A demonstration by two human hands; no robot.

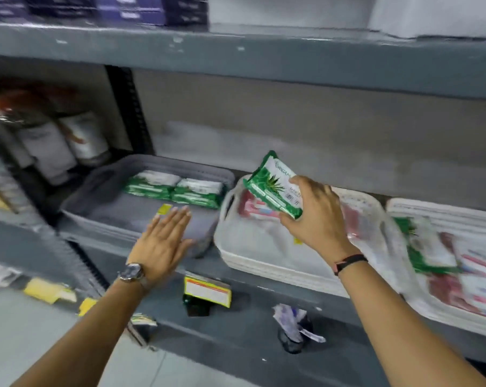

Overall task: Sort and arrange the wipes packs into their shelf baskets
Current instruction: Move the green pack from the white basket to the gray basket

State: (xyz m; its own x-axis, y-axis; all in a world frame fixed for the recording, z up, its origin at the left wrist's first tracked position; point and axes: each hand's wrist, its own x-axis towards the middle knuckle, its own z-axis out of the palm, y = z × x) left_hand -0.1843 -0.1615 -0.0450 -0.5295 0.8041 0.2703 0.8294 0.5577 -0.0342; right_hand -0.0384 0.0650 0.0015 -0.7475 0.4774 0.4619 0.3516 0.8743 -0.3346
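My right hand (pixel 318 216) grips a green wipes pack (pixel 272 184) and holds it tilted above the left end of a white basket (pixel 253 255) that contains pink packs (pixel 254 206). To the left stands a grey basket (pixel 96 191) with two green packs (pixel 174 188) lying at its back. My left hand (pixel 163 238) is flat with fingers spread, empty, at the front rim of the grey basket. A second white basket (pixel 403 203) on the right holds mixed pink packs and a green pack (pixel 420 247).
All three baskets sit on a grey metal shelf (pixel 250 322) with price-tag holders (pixel 206 291) clipped to its front edge. White bottles (pixel 66 143) stand in the bay to the left past a black upright. Another shelf (pixel 236 48) runs overhead, bearing boxes.
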